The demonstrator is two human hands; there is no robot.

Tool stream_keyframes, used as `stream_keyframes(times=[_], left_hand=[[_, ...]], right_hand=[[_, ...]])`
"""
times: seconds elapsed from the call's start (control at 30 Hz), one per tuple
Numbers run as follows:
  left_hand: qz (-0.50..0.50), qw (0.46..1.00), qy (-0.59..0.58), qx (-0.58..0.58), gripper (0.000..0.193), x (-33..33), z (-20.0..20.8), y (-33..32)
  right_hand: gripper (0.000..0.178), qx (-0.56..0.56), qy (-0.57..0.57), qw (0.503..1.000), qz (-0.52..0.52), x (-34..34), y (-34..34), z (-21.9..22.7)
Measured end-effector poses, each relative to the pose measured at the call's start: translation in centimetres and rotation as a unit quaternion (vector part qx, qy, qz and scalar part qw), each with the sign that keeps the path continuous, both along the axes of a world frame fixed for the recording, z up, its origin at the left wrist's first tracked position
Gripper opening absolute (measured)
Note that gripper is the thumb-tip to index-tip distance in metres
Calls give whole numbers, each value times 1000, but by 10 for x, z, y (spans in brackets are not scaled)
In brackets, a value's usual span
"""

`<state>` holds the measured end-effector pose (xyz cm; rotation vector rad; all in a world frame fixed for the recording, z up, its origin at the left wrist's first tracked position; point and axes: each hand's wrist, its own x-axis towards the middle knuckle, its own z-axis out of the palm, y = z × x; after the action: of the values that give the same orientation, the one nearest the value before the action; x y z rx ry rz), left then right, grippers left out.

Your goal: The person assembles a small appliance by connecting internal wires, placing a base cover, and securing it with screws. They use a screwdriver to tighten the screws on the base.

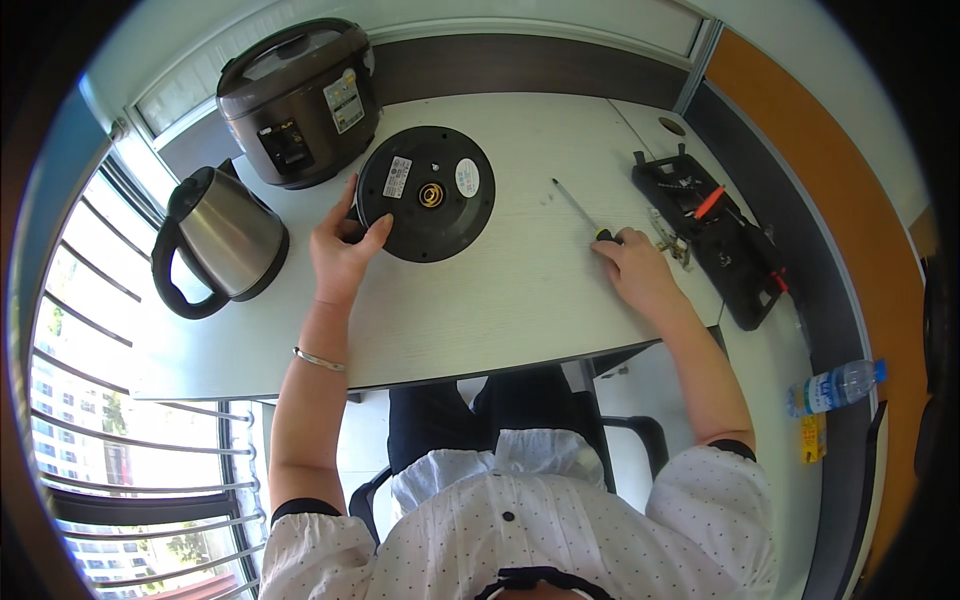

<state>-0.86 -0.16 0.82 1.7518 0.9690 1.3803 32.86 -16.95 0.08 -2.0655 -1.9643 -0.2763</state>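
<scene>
My left hand point(345, 245) grips the left edge of a round black kettle base point(400, 225), thumb on its face and fingers around the rim. Two white labels and a gold-coloured ring at the centre show on that face. On the right, my right hand point(640, 270) is closed around the dark handle of a screwdriver point(577, 206). Its thin shaft points away to the far left over the tabletop. Part of the handle is hidden by my fingers.
A steel kettle point(238, 240) stands at the left, in front of a brown rice cooker point(305, 105). An open black tool case point(705, 235) lies at the right, small metal parts point(672, 245) beside it. Farther right are a water bottle point(835, 388) and a yellow box point(813, 438).
</scene>
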Motion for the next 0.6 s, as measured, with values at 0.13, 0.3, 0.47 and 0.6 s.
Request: stream_keyframes(times=[0.13,0.3,0.47,0.6], left_hand=[[2,1000,-3,-27,70,2,6,-5],[6,999,-14,-46,71,3,9,-11],[-3,998,-35,-56,74,-3,3,-5],[-3,998,-34,-57,77,-1,5,-6]], right_hand=[[27,97,72,993,17,6,8,-11],[36,92,650,753,47,3,14,41],[61,41,847,477,232,-15,25,90],[75,-28,848,367,382,-27,42,98]])
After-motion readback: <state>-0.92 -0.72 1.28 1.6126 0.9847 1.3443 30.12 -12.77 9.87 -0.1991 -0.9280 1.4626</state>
